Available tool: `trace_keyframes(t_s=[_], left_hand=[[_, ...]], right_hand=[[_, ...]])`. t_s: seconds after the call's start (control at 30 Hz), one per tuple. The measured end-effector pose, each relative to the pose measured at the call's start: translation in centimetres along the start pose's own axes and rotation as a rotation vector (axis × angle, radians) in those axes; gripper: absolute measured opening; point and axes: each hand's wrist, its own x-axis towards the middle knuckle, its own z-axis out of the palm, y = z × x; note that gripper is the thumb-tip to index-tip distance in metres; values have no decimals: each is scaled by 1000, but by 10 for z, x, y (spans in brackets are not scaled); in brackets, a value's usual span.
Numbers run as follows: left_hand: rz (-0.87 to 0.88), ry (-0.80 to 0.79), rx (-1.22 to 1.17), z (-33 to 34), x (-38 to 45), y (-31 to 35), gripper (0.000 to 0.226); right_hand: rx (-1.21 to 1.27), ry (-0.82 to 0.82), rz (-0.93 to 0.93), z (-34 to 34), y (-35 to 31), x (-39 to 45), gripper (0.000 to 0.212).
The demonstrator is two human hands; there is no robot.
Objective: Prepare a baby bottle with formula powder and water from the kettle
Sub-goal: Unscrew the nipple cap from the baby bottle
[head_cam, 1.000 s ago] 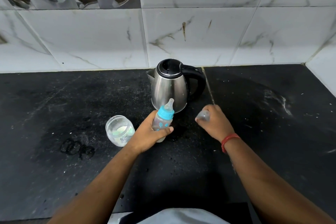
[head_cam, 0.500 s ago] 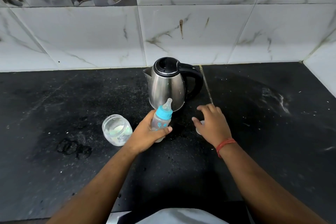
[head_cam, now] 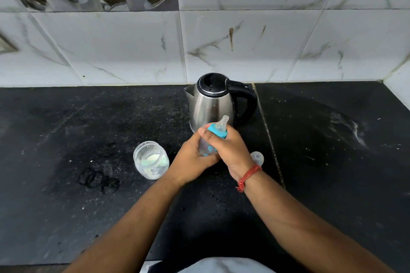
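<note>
the black bench (head_cam: 66, 162) fills the lower two thirds of the frame, with the marble wall tiles (head_cam: 266, 46) above it; neither looks any different from half a second ago. the steel kettle (head_cam: 213, 106) stands where it stood, just above the centre of the frame, lid down and black handle turned to the right. to the lower left of it the clear jar (head_cam: 151, 159) with a little pale formula powder in the bottom sits open and untouched.

what has changed is at the centre. the left hand (head_cam: 190, 159) grips the body of the baby bottle (head_cam: 207, 147) as it did before, fingers curled round it, holding it upright just in front of the kettle. the right hand (head_cam: 230, 150) has left the spot on the bench to the right of the bottle and come across: it is now wrapped over the teal collar (head_cam: 216, 133) just below the teat (head_cam: 223, 123), fingers and thumb curled round it. the small clear cap (head_cam: 257, 158) that hand was setting down a moment ago now lies by itself on the bench, just right of the right wrist.

my reading is that the cap is off and parked, and the two hands are set to twist the collar loose. the bottle is still closed, so no powder or water can have gone in yet.
</note>
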Motion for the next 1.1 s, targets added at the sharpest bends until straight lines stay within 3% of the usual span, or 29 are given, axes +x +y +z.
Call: trace_keyframes(t_s=[0.17, 0.3, 0.57, 0.67, 0.87, 0.97, 1.1], left_hand=[[-49, -78, -14, 0, 3, 15, 35], [-43, -127, -51, -5, 3, 26, 42], [-94, -321, -208, -24, 2, 44, 9], [-105, -238, -187, -19, 5, 44, 10], [-15, 202, 140, 1, 13, 38, 34], [-36, 154, 64, 5, 13, 44, 30], [-64, -12, -70, -1, 13, 54, 18]], right_hand=[[45, -34, -36, 6, -8, 1, 13], [94, -125, -72, 8, -17, 3, 11], [149, -259, -178, 6, -33, -1, 7], [89, -199, -124, 7, -35, 3, 1], [73, 91, -66, 20, -33, 8, 16], [58, 143, -45, 21, -34, 10, 16], [60, -43, -77, 11, -44, 10, 9]])
